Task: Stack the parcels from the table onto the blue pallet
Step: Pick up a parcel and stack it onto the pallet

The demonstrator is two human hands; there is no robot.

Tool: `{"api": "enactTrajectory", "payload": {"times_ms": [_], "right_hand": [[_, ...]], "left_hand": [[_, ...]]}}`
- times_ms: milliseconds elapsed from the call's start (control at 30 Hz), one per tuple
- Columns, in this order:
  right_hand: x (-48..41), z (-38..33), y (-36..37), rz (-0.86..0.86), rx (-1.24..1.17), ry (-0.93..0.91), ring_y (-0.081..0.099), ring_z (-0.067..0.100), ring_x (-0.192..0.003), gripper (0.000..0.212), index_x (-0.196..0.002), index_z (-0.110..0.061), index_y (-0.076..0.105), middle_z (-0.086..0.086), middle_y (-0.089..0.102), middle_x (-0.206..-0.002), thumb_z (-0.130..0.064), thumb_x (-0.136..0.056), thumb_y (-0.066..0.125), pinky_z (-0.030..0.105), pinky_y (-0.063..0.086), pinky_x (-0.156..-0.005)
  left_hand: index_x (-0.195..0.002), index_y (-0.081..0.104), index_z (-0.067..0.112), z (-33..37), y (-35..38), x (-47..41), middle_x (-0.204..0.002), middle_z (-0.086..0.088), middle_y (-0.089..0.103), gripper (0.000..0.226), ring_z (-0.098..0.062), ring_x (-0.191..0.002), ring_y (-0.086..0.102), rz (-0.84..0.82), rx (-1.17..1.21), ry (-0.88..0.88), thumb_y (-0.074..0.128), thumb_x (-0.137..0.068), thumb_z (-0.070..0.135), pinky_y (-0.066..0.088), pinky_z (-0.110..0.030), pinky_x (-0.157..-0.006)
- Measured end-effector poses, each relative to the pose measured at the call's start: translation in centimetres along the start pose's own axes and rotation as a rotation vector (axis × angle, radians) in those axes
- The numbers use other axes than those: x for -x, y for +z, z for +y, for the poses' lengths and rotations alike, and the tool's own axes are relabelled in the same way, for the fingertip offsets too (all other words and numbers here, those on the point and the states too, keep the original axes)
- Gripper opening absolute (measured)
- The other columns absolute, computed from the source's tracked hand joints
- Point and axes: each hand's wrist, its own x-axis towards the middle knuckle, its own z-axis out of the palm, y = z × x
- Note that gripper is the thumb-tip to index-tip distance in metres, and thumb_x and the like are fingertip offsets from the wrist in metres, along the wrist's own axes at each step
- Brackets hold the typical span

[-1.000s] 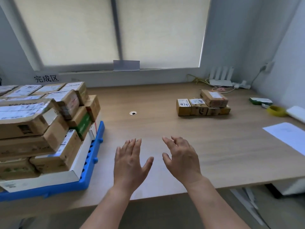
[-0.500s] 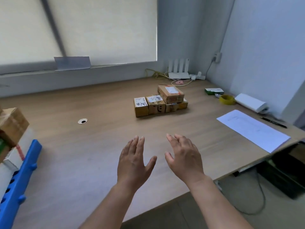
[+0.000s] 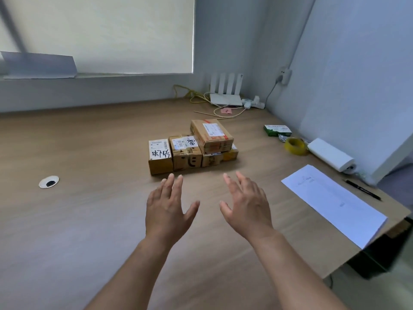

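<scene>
A cluster of small cardboard parcels sits on the wooden table (image 3: 89,220) ahead of me. The leftmost parcel (image 3: 159,157) carries a white label with black handwriting. Beside it stands a parcel with a drawn smiley face (image 3: 185,154). A larger taped parcel (image 3: 211,135) lies on top of two low parcels (image 3: 212,158) at the right. My left hand (image 3: 167,209) and my right hand (image 3: 245,204) hover side by side just short of the parcels, fingers spread and holding nothing. The blue pallet is out of view.
A white sheet of paper (image 3: 335,202) and a pen (image 3: 362,189) lie at the table's right edge. A yellow tape roll (image 3: 295,145), a white paper roll (image 3: 330,155), a green box (image 3: 277,130) and a router (image 3: 225,99) with cables line the right wall. A cable hole (image 3: 48,181) sits left.
My view has swung right, so the blue pallet and its stacked parcels have left the frame. Both hands, still spread and holding nothing, have come closer to the parcel cluster.
</scene>
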Motion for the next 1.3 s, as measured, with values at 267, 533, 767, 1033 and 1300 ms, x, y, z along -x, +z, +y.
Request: {"api": "enactTrajectory", "payload": {"times_ms": [267, 533, 767, 1033, 1300], "right_hand": [[-5.4, 3.7, 2.2, -0.108, -0.062, 0.029, 0.038, 0.03, -0.136, 0.07, -0.149, -0.022, 0.034, 0.016, 0.035, -0.151, -0.035, -0.086, 0.062, 0.041, 0.034, -0.107], [-14.4, 8.1, 5.9, -0.231, -0.098, 0.003, 0.025, 0.022, -0.141, 0.07, -0.153, -0.024, 0.016, 0.008, 0.022, -0.156, -0.044, -0.094, 0.048, 0.034, 0.024, -0.113], [-23.6, 11.9, 10.5, -0.288, -0.326, 0.083, 0.025, 0.023, -0.14, 0.065, -0.152, -0.018, 0.023, 0.008, 0.028, -0.153, -0.045, -0.097, 0.044, 0.037, 0.033, -0.107], [-30.6, 13.9, 15.8, -0.475, -0.587, 0.166, 0.037, 0.025, -0.136, 0.058, -0.151, -0.013, 0.028, 0.01, 0.04, -0.149, -0.041, -0.101, 0.038, 0.035, 0.033, -0.106], [-32.2, 15.5, 17.8, -0.664, -1.039, 0.258, 0.051, 0.019, -0.125, 0.07, -0.147, -0.037, 0.031, -0.004, 0.05, -0.142, -0.039, -0.084, 0.061, 0.044, 0.043, -0.105]], "left_hand": [[-0.152, 0.002, 0.026, 0.9, 2.3, -6.7, -0.161, 0.002, 0.004, 0.078, -0.015, -0.147, 0.002, -0.073, 0.022, -0.028, 0.033, -0.091, 0.063, 0.006, -0.032, -0.118], [-0.152, 0.007, 0.025, 1.8, 4.5, -14.4, -0.16, 0.003, 0.008, 0.078, -0.014, -0.146, 0.007, -0.068, 0.025, -0.102, 0.037, -0.091, 0.062, 0.013, -0.031, -0.117], [-0.152, 0.011, 0.025, 3.5, 7.9, -22.4, -0.159, 0.005, 0.015, 0.074, -0.012, -0.145, 0.011, -0.127, 0.162, -0.241, 0.038, -0.093, 0.059, 0.019, -0.032, -0.115], [-0.152, 0.013, 0.02, 5.6, 11.7, -28.7, -0.152, -0.001, 0.032, 0.068, -0.017, -0.139, 0.028, -0.151, 0.313, -0.386, 0.039, -0.097, 0.05, 0.029, -0.033, -0.109], [-0.151, 0.018, 0.028, 6.2, 12.5, -29.3, -0.141, 0.009, 0.044, 0.064, -0.01, -0.112, 0.05, -0.115, 0.613, -0.487, 0.052, -0.097, 0.03, 0.045, -0.038, -0.099]]}}
